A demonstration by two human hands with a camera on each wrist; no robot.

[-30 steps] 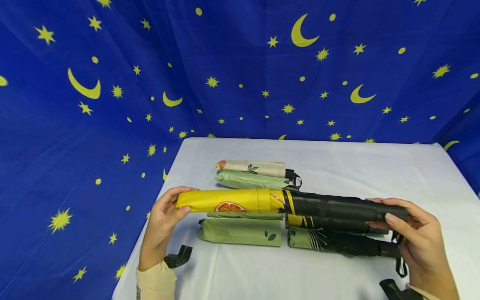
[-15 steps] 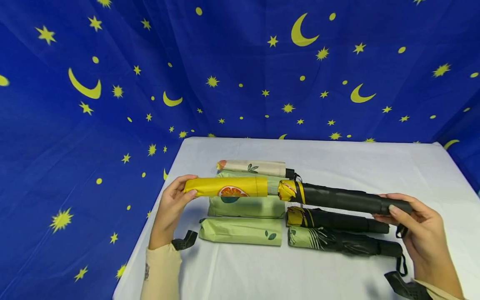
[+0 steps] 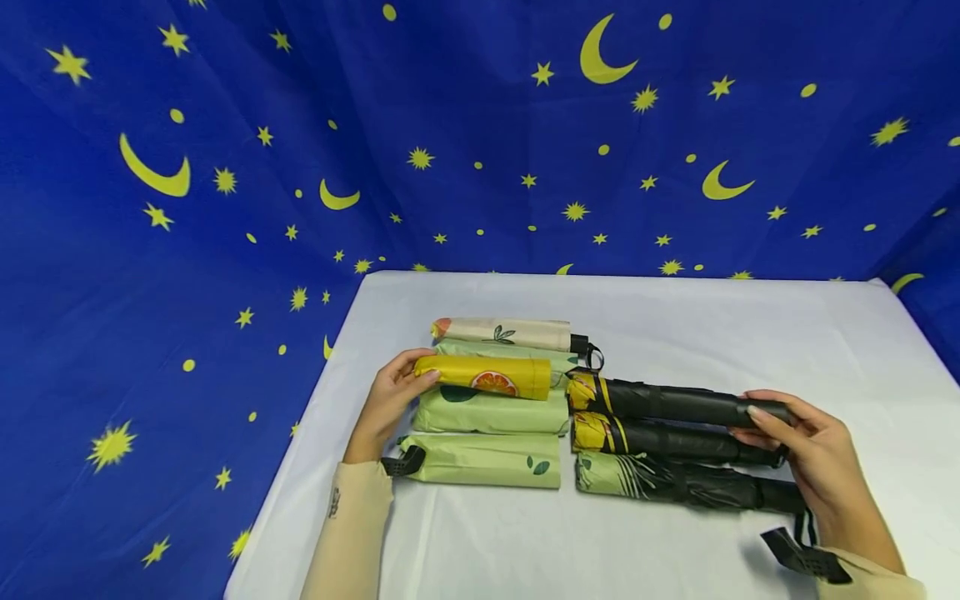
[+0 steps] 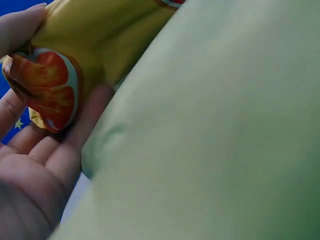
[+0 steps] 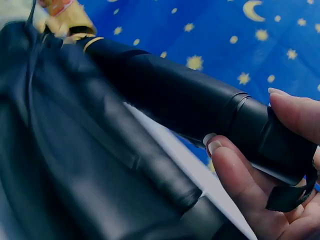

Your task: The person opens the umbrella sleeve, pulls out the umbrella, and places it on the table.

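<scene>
My left hand [image 3: 393, 396] pinches the far left end of a yellow umbrella sleeve [image 3: 480, 375] printed with an orange slice. In the left wrist view the fingers sit around the sleeve's gathered end [image 4: 47, 90]. With thumb and fingers, my right hand [image 3: 821, 454] grips the black handle end of a folded black umbrella [image 3: 667, 402] whose tip is yellow. A small gap separates that tip from the sleeve's right end. The umbrella's wrist strap [image 5: 290, 197] hangs by the right palm. Beneath the sleeve lies a green umbrella sleeve [image 3: 487, 414], partly covered.
Nearer me lie another green sleeve [image 3: 480, 460], a second black-and-yellow folded umbrella [image 3: 667, 442] and a black-and-green one [image 3: 675, 485]. Behind are a beige covered umbrella [image 3: 510, 333] and a partly hidden green one [image 3: 510, 350]. A white cloth covers the table [image 3: 600, 550].
The yellow sleeve and the umbrella met end to end a second ago and now stand apart. My left hand has carried the sleeve rightward; my right hand has shifted slightly left with the umbrella.
</scene>
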